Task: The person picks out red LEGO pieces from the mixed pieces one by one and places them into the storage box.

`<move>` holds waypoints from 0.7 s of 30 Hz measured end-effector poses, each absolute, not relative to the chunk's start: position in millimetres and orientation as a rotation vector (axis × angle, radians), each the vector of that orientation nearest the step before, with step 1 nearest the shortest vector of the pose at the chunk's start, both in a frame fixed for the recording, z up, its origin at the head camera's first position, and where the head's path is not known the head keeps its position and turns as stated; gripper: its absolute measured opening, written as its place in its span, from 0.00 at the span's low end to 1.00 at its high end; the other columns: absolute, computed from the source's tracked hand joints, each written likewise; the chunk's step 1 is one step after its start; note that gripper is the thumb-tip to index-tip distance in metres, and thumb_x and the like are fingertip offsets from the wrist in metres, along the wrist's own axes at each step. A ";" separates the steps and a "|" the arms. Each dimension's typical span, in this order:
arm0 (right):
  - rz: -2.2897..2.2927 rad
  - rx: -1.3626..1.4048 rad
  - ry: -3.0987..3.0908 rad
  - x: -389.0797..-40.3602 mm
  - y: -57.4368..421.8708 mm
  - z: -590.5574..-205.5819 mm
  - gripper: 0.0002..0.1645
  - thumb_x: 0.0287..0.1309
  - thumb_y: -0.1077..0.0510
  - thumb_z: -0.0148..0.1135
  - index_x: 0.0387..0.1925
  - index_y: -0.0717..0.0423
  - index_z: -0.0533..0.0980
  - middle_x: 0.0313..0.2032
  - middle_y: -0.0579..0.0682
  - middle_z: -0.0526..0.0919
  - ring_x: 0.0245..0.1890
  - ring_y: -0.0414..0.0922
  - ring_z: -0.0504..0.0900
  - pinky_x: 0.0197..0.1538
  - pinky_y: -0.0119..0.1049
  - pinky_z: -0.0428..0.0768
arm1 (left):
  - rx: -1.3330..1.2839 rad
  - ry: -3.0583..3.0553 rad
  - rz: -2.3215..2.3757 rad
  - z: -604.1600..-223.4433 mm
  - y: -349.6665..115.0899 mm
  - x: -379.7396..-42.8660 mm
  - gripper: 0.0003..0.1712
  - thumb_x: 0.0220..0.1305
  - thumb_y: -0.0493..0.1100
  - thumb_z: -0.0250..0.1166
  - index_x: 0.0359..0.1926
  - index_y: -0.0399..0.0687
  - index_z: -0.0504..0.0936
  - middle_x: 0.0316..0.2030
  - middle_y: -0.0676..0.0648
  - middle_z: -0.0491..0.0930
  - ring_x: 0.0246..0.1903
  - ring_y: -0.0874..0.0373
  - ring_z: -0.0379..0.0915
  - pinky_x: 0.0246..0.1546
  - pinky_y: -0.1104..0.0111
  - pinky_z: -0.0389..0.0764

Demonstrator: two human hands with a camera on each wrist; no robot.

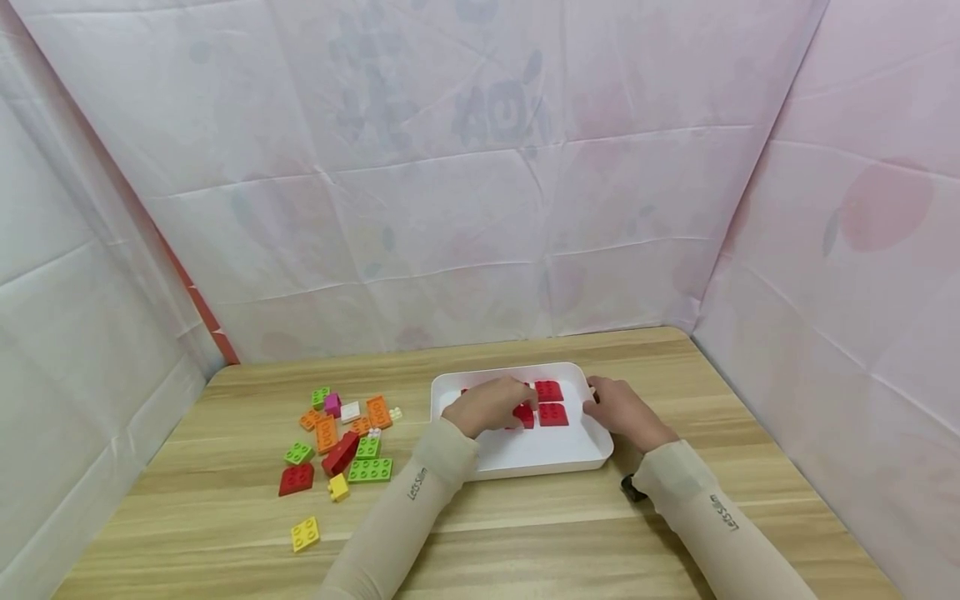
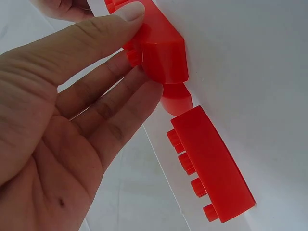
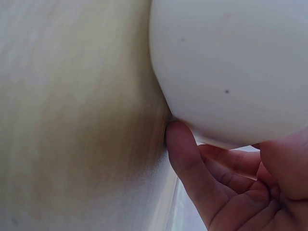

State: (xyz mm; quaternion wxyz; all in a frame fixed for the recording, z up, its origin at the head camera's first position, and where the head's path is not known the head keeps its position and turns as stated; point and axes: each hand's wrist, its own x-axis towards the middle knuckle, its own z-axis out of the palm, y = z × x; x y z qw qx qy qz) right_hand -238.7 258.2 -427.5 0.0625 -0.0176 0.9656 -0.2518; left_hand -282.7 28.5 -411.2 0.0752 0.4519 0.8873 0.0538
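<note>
In the head view, your left hand (image 1: 491,406) is the nearer to the red studded plastic blocks (image 1: 553,414) in the shallow white rectangular tray (image 1: 536,454), while your right hand (image 1: 628,414) lies at its right side. In the left wrist view, your left thumb and fingers pinch an angled red plastic block (image 2: 166,57) at their tips, its long axis unclear behind the thumb. In the right wrist view, your right fingers grip the tray's rounded edge.
</note>
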 end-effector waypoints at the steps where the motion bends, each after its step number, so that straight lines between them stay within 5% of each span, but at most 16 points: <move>1: -0.761 -0.047 2.919 -238.6 258.2 -427.3 0.29 0.60 0.57 0.55 0.60 0.66 0.63 0.46 0.61 0.76 0.38 0.50 0.75 0.44 0.46 0.77 | 1.359 2.664 0.158 -411.7 28.6 -283.1 0.19 0.48 0.44 0.72 0.44 0.58 0.81 0.34 0.60 0.76 0.33 0.67 0.67 0.36 0.81 0.69; 21: -0.749 -0.035 2.920 -239.8 258.6 -427.2 0.29 0.60 0.57 0.55 0.60 0.66 0.63 0.45 0.61 0.76 0.37 0.49 0.74 0.43 0.46 0.77 | 1.291 2.721 0.269 -388.0 12.0 -276.2 0.23 0.50 0.44 0.71 0.50 0.57 0.79 0.44 0.56 0.79 0.42 0.64 0.71 0.42 0.74 0.73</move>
